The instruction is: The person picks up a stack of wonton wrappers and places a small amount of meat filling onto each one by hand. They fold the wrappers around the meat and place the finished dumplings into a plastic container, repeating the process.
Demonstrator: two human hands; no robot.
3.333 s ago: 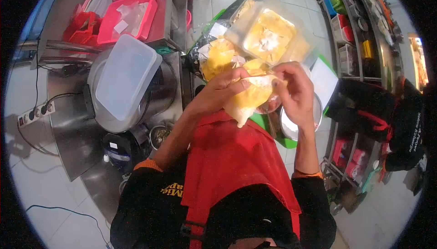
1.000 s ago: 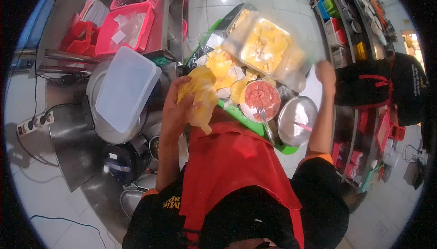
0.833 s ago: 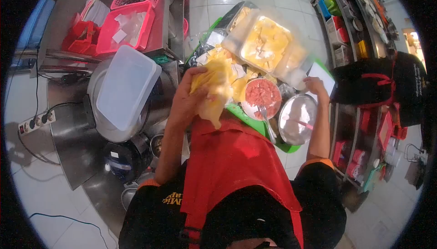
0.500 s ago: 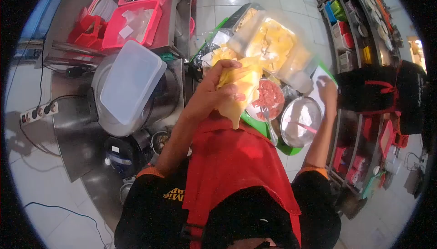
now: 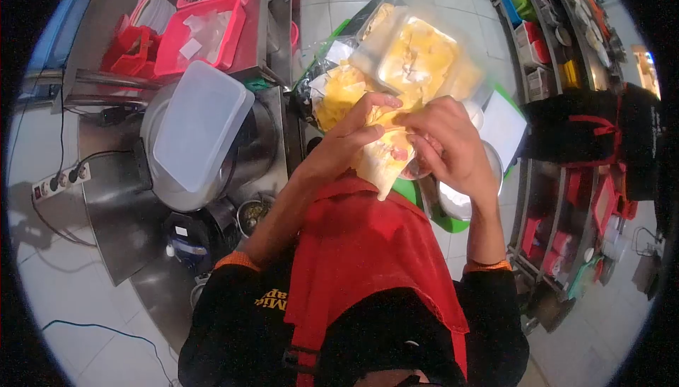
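Note:
My left hand (image 5: 344, 141) holds a stack of thin, pale yellow dough wrappers (image 5: 380, 175), its fingers bent around their edge. A small dab of pink minced meat (image 5: 400, 154) lies on the top wrapper. My right hand (image 5: 453, 148) reaches over from the right, its fingertips pressed together at the wrappers' upper edge. Beneath the right hand, the bowl of minced meat (image 5: 416, 172) is mostly covered. A round metal bowl with white contents (image 5: 454, 203) shows partly behind the right wrist.
Beyond my hands, a clear container (image 5: 456, 37) holds yellow, floured dough pieces. More yellow wrappers (image 5: 339, 97) lie in plastic on the left. A green tray (image 5: 407, 190) sits underneath. A translucent lid (image 5: 201, 129) rests on a large pot; pink baskets (image 5: 233, 48) stand on the steel counter.
My right hand has moved left from beside the metal bowl to the wrappers. The wrappers tilt differently in my left hand, and meat now shows on top.

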